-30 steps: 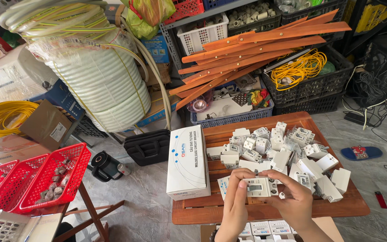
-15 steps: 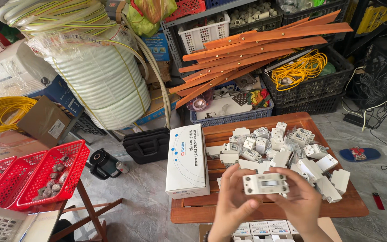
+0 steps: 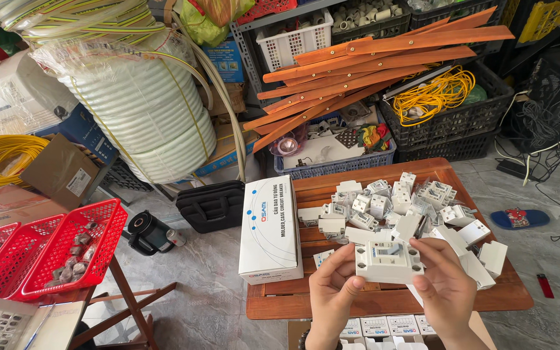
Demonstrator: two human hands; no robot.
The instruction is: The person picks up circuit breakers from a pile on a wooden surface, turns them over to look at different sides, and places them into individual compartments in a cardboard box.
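You had lifted the white breaker (image 3: 388,260) off the pile (image 3: 400,207), left hand (image 3: 332,291) and right hand (image 3: 447,285) both pinching its ends.

On the wooden desk (image 3: 474,298), a heap of white circuit breakers (image 3: 396,204) blocks the middle and right, and a white carton (image 3: 270,227) walls off the left end. Bare wood shows only in a strip along the near edge, just left of the left hand (image 3: 332,295). Behind the desk, a blue basket (image 3: 332,165) and slanting orange slats (image 3: 371,61) close off the back.
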